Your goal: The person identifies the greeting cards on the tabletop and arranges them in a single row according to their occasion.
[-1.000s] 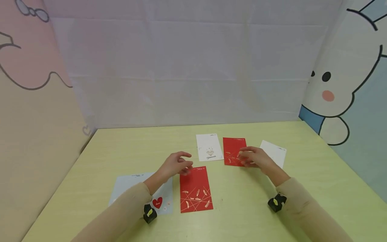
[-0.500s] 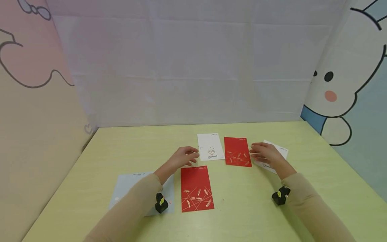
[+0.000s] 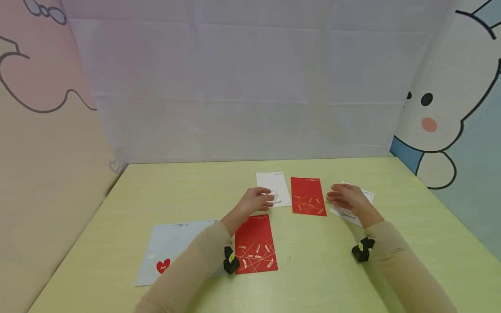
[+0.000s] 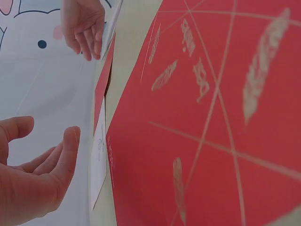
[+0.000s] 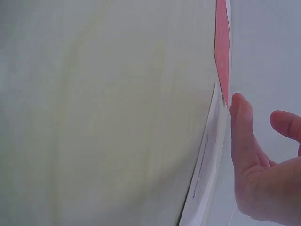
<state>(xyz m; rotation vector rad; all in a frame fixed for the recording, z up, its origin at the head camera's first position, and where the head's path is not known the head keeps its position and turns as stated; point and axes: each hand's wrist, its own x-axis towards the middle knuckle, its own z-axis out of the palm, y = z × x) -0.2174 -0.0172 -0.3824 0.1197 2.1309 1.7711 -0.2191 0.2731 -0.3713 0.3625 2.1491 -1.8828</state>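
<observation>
Hands are both empty: left hand (image 3: 256,201), relaxed, fingers loosely extended, hovers over the near left part of a white rectangular paper card with a diamond print (image 3: 279,186); right hand (image 3: 348,198), same pose, is above a white rectangular paper card with dark lettering (image 3: 347,214). Between those two lies a red rectangular paper card with pale feather prints (image 3: 308,196); can't tell if its edge meets the left white one. Nearer the person: a red rectangular paper card with "best wishes" lettering (image 3: 256,245), and left of it a pale blue paper card with a red heart (image 3: 172,243), partly under the left sleeve (image 3: 188,269) in view. All five sit on the pale yellow-green table (image 3: 313,265). Progress, my read: layout is partway, far three in a rough row. Left over: rightmost card is askew, near pair sits outside that row.
</observation>
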